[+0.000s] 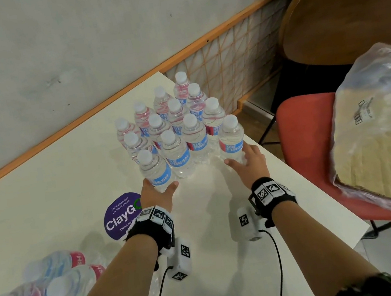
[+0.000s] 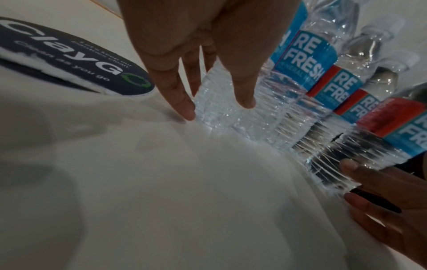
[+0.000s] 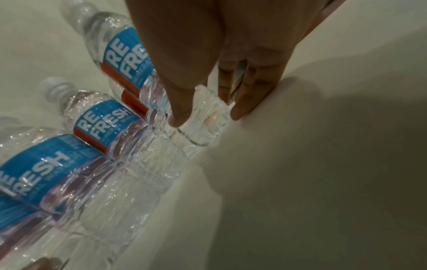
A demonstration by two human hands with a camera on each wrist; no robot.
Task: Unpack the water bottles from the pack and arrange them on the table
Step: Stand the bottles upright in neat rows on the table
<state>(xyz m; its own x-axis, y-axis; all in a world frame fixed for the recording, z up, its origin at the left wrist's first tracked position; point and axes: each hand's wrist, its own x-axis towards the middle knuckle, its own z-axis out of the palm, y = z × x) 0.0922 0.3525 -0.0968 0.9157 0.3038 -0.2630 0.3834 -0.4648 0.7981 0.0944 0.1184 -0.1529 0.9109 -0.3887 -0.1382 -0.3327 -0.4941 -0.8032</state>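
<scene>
Several clear water bottles (image 1: pixel 178 125) with blue-and-red labels stand upright in a tight cluster on the white table (image 1: pixel 54 183). My left hand (image 1: pixel 159 188) holds the base of the front-left bottle (image 1: pixel 153 170), thumb on one side, fingers on the other; in the left wrist view the fingertips (image 2: pixel 188 111) reach the table beside that bottle (image 2: pixel 219 102). My right hand (image 1: pixel 238 156) holds the base of the front-right bottle (image 1: pixel 231 139) the same way, near the table's right edge. In the right wrist view the thumb (image 3: pixel 180 117) presses that bottle (image 3: pixel 201 127). The shrink-wrapped pack (image 1: pixel 40 287) lies at the near left.
A purple round sticker (image 1: pixel 123 215) lies on the table just behind my left wrist. To the right, a red chair (image 1: pixel 302 136) carries a plastic wrap with cardboard (image 1: pixel 377 119). A brown chair (image 1: pixel 347 16) stands behind it. A wall runs along the table's far side.
</scene>
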